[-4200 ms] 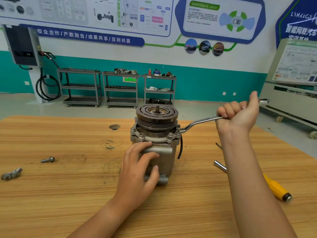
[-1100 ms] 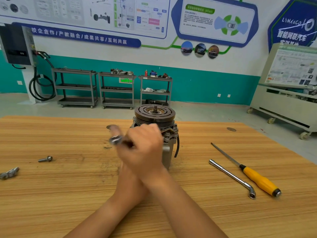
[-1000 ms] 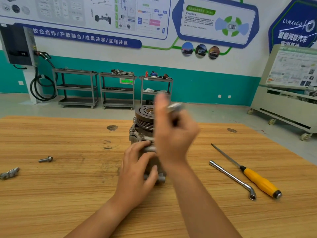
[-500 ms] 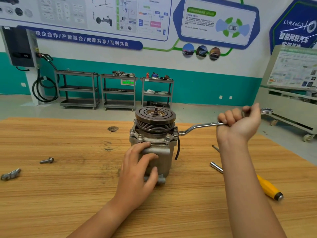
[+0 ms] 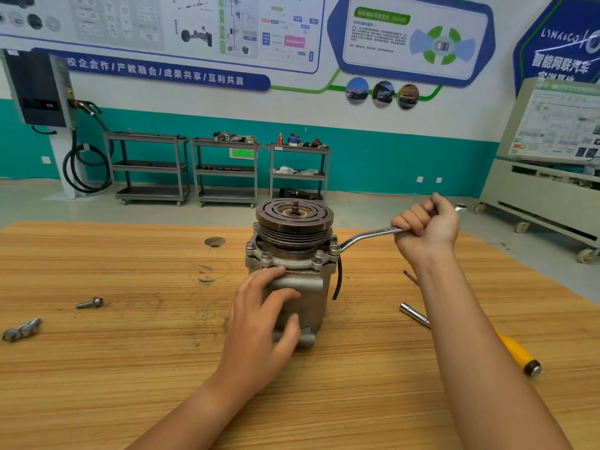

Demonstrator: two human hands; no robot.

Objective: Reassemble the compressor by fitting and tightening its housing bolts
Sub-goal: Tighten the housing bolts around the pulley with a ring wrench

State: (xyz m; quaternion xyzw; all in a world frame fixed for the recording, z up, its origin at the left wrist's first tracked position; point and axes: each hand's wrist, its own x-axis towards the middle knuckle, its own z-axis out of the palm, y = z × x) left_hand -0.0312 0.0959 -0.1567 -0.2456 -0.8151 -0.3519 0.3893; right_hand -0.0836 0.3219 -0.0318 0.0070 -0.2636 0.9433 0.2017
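Observation:
The grey metal compressor (image 5: pixel 316 287) stands upright mid-table with its dark grooved pulley (image 5: pixel 293 224) on top. Several bolt heads ring its upper flange (image 5: pixel 279 258). My left hand (image 5: pixel 263 323) grips the housing's front side. A bent silver ring wrench (image 5: pixel 365 237) sits on the bolt at the flange's right edge (image 5: pixel 334 249). My right hand (image 5: pixel 428 227) grips the wrench's far handle, out to the right of the compressor.
A loose bolt (image 5: pixel 90 303) and a small metal bracket (image 5: pixel 21 329) lie at the table's left. An L-shaped socket wrench (image 5: pixel 414 315) and a yellow-handled screwdriver (image 5: pixel 516 352) lie to the right, partly under my right forearm. Carts and a display stand are beyond the wooden table (image 5: pixel 130 368).
About a second ago my right hand swung the wrench across in front of the compressor. It has come back to the right, with the wrench seated on the right-hand flange bolt. My left hand stayed.

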